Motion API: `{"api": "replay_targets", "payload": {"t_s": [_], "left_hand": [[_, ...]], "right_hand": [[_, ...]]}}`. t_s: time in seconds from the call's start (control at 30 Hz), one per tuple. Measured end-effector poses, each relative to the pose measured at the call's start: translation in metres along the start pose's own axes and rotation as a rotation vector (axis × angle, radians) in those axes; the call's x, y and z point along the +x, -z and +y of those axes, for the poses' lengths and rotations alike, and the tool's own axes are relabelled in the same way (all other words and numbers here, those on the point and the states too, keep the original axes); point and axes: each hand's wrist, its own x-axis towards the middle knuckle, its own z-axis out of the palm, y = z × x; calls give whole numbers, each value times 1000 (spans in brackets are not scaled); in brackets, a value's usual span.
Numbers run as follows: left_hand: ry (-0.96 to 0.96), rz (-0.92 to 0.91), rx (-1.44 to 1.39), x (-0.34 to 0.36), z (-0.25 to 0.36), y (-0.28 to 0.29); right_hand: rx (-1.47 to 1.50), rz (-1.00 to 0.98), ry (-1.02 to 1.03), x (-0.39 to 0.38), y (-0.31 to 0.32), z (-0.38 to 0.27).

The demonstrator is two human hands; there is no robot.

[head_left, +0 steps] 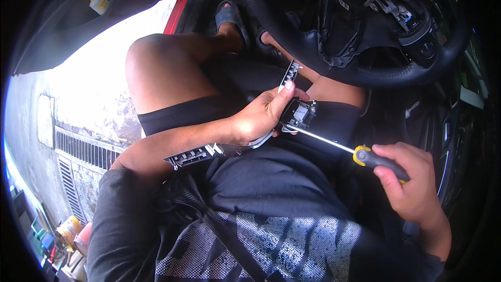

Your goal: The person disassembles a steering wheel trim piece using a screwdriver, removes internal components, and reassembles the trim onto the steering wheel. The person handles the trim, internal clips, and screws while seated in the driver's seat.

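My left hand (pixel 258 117) is closed round a dark plastic trim piece (pixel 194 156) over my lap. Rows of pale clips show on the piece's two ends, which stick out past the hand on either side. Beyond the fingers is a small dark block with a silvery part (pixel 301 114); how it joins the trim piece is partly hidden by my hand. In my right hand (pixel 415 183) I grip a screwdriver (pixel 330 141) by its dark grey and yellow handle. Its long metal shaft points left, with the tip at the block's near edge.
Ahead is a black steering wheel (pixel 271 26) with its middle parts exposed. To the left stands an opened car door (pixel 62 36) holding a white bottle with a yellow top (pixel 97 1). A floor grate (pixel 86 149) and several containers (pixel 69 230) lie outside.
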Motion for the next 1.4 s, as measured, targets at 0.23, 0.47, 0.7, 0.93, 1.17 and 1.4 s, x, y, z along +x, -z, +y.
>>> {"api": "replay_targets", "payload": {"t_s": [0.23,0.47,0.7,0.93,1.17,1.4], "left_hand": [[-9,-51,-24,2,2,3],[-29,-57,-5,0,5,-2],[-29,-44,-71,1,0,4],[-14,-24,-48,4,4,4],[-39,-32,-48,3,4,3],[-43,-36,-49,1,8,3]], "right_hand": [[-619,111,622,-7,-10,10],[-275,141,432,-22,4,9],[108,58,-109,-26,7,10],[-292,163,162,-33,-10,5],[-212,117,375,-26,-7,13],[-103,61,9,-23,-1,10]]}}
